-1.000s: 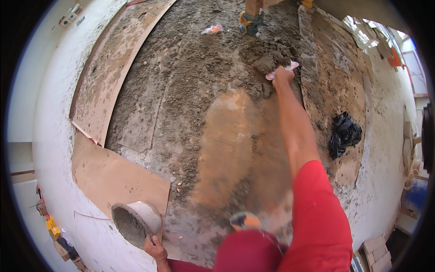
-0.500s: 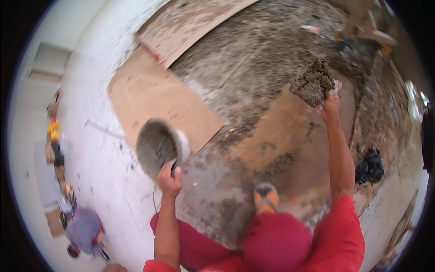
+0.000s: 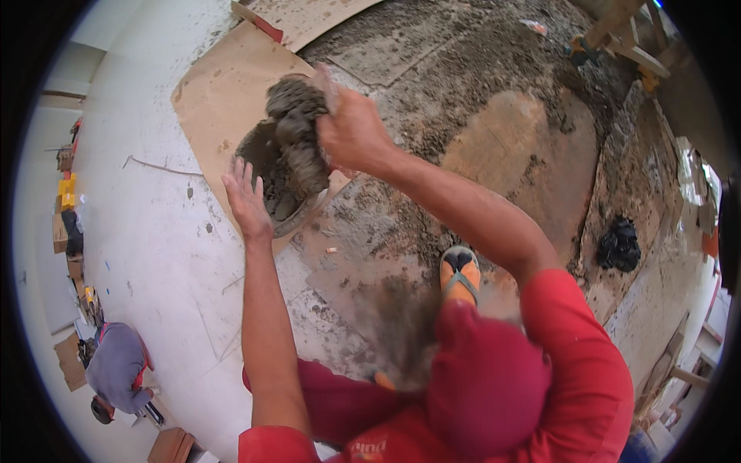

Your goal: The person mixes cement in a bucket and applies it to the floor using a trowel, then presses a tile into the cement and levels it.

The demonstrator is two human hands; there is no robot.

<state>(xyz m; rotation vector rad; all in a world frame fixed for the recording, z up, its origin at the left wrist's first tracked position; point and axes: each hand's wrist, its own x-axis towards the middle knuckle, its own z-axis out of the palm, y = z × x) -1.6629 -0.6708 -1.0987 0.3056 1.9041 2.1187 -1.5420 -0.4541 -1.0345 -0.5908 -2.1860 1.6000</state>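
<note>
A round bucket (image 3: 262,154) with grey wet mortar inside stands on the brown board. My left hand (image 3: 248,202) lies against its near left rim, fingers stretched out and apart. Over the bucket's right side my right hand (image 3: 351,131) is closed, with a big lump of wet mortar (image 3: 297,108) beside it. Part of that lump is smeared by motion and hangs down into the bucket. Whatever my right fingers grip is hidden behind the hand and the mortar.
A brown board (image 3: 216,92) lies under the bucket. Loose mortar (image 3: 417,139) covers the floor beyond, around a stained bare patch (image 3: 502,147). A black plastic bag (image 3: 619,245) lies at the right. Wooden trestle legs (image 3: 625,46) stand far right. Another person (image 3: 116,366) bends down far left.
My right hand has swung left from the far right with the mortar, to over the bucket. My left hand has let go of the bucket's near edge and now lies flat against its left rim.
</note>
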